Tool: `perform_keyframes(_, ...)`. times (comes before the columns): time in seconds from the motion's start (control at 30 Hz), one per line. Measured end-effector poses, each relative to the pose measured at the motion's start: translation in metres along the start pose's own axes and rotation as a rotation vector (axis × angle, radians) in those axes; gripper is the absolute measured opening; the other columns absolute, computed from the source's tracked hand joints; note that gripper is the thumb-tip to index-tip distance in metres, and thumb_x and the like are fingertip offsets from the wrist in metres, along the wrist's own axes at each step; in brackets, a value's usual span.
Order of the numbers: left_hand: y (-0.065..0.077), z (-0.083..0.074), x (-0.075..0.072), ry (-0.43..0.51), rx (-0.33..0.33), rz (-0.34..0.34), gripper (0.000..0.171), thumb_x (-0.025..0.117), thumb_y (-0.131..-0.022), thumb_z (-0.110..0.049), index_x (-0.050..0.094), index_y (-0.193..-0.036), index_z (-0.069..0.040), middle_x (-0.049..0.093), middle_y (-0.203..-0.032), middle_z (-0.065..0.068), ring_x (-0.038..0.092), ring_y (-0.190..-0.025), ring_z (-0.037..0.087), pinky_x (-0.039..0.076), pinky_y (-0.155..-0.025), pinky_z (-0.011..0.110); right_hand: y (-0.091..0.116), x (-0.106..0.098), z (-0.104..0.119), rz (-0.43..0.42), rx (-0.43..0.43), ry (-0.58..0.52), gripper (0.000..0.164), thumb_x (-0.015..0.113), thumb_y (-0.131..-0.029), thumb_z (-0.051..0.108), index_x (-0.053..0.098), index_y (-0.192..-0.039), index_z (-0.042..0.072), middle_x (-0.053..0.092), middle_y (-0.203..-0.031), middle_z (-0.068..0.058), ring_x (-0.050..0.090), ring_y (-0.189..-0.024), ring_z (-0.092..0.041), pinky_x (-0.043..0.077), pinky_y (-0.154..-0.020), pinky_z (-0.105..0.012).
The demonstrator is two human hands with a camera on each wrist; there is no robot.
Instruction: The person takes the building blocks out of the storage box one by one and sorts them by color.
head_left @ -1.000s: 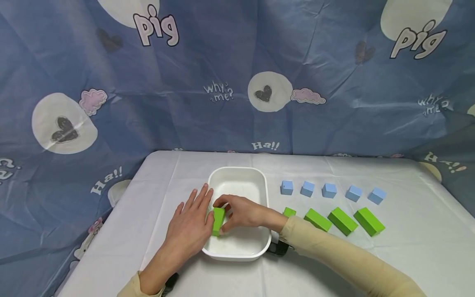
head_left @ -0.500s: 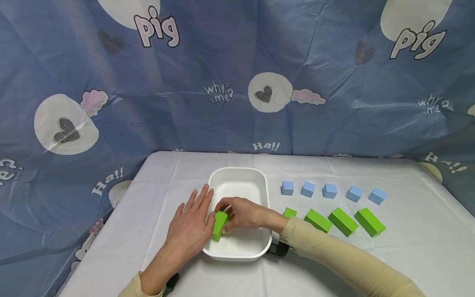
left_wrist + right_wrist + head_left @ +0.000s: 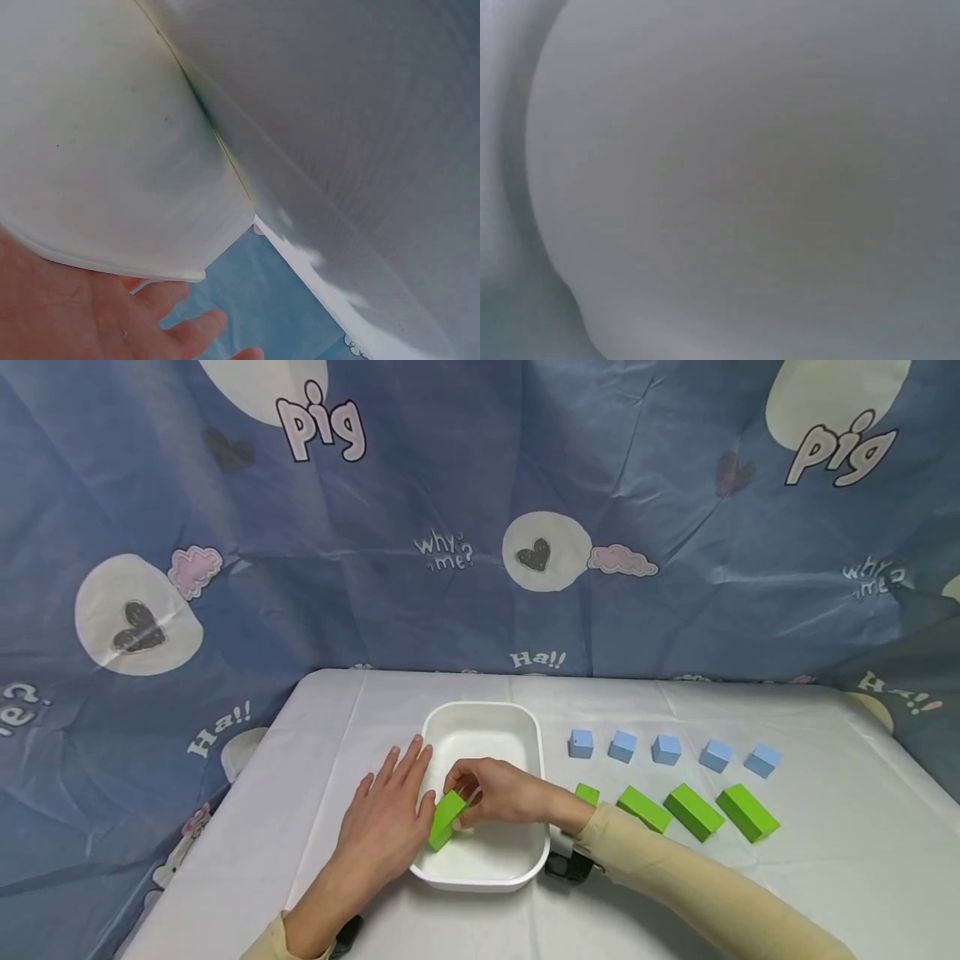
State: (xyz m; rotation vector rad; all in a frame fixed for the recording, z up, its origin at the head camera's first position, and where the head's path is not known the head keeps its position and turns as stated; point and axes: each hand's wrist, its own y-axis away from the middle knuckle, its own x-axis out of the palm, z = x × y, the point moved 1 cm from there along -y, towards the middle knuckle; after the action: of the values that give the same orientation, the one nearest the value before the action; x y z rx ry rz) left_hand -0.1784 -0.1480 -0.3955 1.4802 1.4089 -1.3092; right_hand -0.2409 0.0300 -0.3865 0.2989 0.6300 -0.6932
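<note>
In the head view my right hand [image 3: 498, 790] reaches into a white tub [image 3: 491, 880], with thumb and fingers curled at the right side of a green block [image 3: 447, 820] and holding it. The block lies slanted near the tub's left wall. My left hand [image 3: 386, 818] lies along the tub's left rim, fingers straight and spread, thumb close to the block. The left wrist view shows this hand [image 3: 97, 319] at the edge of the tub [image 3: 127, 172]. Only the blurred white tub wall [image 3: 727, 187] fills most of the right wrist view.
Right of the tub runs a row of several light blue cubes [image 3: 666, 750]. Nearer stand several green blocks [image 3: 693, 812], one partly behind my right forearm [image 3: 587, 794]. White cloth [image 3: 840, 793] covers the table; a blue printed curtain [image 3: 465, 610] hangs behind.
The green block has shifted a little right and nearer me, and its far end has turned rightward. My right hand has moved slightly right with it. The left hand stays put.
</note>
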Motion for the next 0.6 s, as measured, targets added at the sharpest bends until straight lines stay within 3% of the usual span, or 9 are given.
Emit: perform_keyframes(0.6, 0.000, 0.000, 0.000, 0.001, 0.011, -0.017, 0.057, 0.043, -0.102, -0.032, 0.035, -0.154, -0.011, 0.024, -0.161, 0.003, 0.022, -0.147, 0.032, 0.024, -0.110, 0.061, 0.020, -0.014, 0.003, -0.052, -0.047, -0.014, 0.031, 0.081, -0.078, 0.004, 0.063, -0.103, 0.011, 0.065, -0.095, 0.004, 0.064, -0.091, -0.012, 0.053, -0.086, -0.031)
